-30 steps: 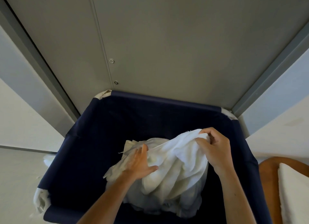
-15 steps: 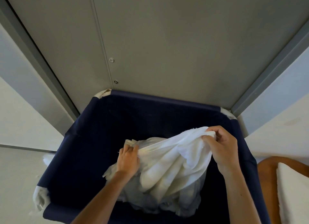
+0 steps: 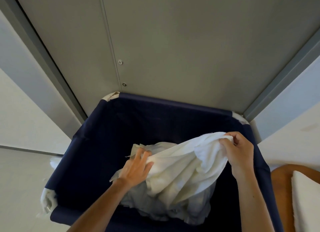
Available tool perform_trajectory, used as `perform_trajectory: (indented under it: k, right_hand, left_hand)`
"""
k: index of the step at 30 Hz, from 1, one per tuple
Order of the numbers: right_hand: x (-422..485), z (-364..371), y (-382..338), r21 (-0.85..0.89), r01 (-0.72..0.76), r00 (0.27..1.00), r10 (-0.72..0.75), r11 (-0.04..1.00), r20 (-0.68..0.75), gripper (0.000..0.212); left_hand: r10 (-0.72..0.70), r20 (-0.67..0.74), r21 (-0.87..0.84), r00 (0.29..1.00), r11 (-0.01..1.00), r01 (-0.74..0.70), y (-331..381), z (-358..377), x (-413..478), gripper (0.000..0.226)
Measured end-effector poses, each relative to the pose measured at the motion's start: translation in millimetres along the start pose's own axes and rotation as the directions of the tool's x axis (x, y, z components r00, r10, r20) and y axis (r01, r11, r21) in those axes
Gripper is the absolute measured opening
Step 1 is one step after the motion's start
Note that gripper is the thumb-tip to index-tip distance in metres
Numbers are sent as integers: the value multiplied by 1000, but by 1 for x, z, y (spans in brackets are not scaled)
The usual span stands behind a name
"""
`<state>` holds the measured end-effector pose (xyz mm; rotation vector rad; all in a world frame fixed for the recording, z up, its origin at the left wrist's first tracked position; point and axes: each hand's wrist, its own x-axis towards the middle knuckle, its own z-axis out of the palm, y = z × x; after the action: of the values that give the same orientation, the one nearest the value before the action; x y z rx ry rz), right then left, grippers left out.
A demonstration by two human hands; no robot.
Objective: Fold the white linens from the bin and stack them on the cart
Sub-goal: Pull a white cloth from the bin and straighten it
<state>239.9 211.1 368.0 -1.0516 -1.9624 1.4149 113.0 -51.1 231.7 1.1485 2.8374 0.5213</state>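
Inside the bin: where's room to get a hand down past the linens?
Open: the dark band between the linen pile and the far rim of the bin, and the strip between pile and left wall. Crowded: right side, where the right hand pinches the towel close to the right wall, and centre-front, where the left hand grips it over the pile.

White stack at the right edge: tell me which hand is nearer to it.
Right. The right hand pinches the towel up and left of the white stack, past the bin rim; the left hand grips the towel farther left, mid-bin.
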Motion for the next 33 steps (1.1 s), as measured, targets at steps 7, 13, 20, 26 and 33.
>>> perform_trajectory:
  k: [7,13,20,26,33]
  right_hand:
    - [9,-2,12,3,-84,993,84,996,-82,14]
    - [7,-3,17,-6,-101,992,100,995,-81,16]
    - [1,3,17,-11,-93,995,93,996,-49,18]
    - [-3,6,14,-17,-59,998,58,998,-35,18]
    - [-5,7,18,-51,-32,999,32,998,-4,16]
  left_hand:
    - [132,132,215,982,964,-158,11,4,-2,75]
    - [33,268,182,963,980,-84,18,-1,-4,84]
    - [-25,319,99,947,995,-7,10,8,-3,48]
    - [-116,334,-54,935,988,142,4,0,-3,18]
    - [-310,217,-174,926,921,349,-19,-15,-5,16]
